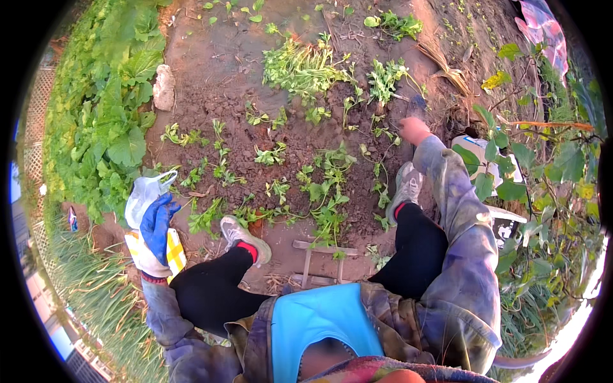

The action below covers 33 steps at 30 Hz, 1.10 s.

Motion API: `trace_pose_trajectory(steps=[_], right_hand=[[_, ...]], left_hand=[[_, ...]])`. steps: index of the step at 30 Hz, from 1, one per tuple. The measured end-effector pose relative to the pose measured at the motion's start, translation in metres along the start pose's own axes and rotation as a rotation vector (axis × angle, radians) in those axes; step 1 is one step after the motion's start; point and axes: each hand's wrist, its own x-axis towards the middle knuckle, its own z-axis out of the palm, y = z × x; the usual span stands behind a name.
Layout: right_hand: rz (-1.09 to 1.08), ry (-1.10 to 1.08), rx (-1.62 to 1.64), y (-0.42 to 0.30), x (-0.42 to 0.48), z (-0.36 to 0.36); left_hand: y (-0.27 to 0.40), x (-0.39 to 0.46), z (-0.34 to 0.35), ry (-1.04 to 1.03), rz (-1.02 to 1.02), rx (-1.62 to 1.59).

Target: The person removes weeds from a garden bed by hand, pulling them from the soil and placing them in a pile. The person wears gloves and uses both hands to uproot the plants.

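My right hand (414,130) is bare and closed at the right side of the soil bed (292,127). A dark, blade-like hand tool (417,106) extends forward from it; its handle is mostly hidden. Just ahead lies a small bunch of leafy seedlings (383,81) with pale roots. My left hand (159,230) wears a white knit glove with a blue coating, its fingers curled, out beside my left knee. A clear plastic bag (142,198) touches or hangs behind those fingers; whether they grip it I cannot tell. Beneath the wrist shows a yellow-and-white checked item (176,253).
Small seedlings (270,154) dot the dug soil, with a large pile of seedlings (306,69) farther off. A wooden stool frame (323,261) lies between my feet. Leafy greens (110,110) and a stone (164,87) border the left. White containers (483,155) and branches (531,158) crowd the right.
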Motion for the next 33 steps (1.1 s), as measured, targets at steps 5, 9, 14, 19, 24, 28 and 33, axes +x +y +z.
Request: trace_pose_trajectory(steps=[5, 9, 14, 19, 24, 28, 33], right_hand=[[0.251, 0.245, 0.255, 0.005, 0.085, 0.046], [0.34, 0.323, 0.538, 0.006, 0.13, 0.073], [0.513, 0.384, 0.915, 0.039, 0.147, 0.103], [0.594, 0.161, 1.192, 0.012, 0.144, 0.078], [0.561, 0.197, 1.2, 0.005, 0.143, 0.082], [0.395, 0.578, 0.782, -0.005, 0.127, 0.062], [0.183, 0.742, 0.314, -0.019, 0.095, 0.009]], left_hand=[[-0.024, 0.021, 0.005, -0.255, 0.018, 0.369], [-0.036, 0.021, 0.005, -0.096, -0.292, 0.045], [-0.052, 0.063, 0.045, -0.143, -0.267, -0.147], [-0.088, 0.098, 0.077, -0.249, -0.403, -0.342], [-0.121, 0.134, 0.129, -0.535, -0.542, -0.564], [-0.169, 0.135, 0.158, -0.57, -0.797, -0.867], [-0.194, 0.128, 0.178, -0.69, -0.879, -0.738]])
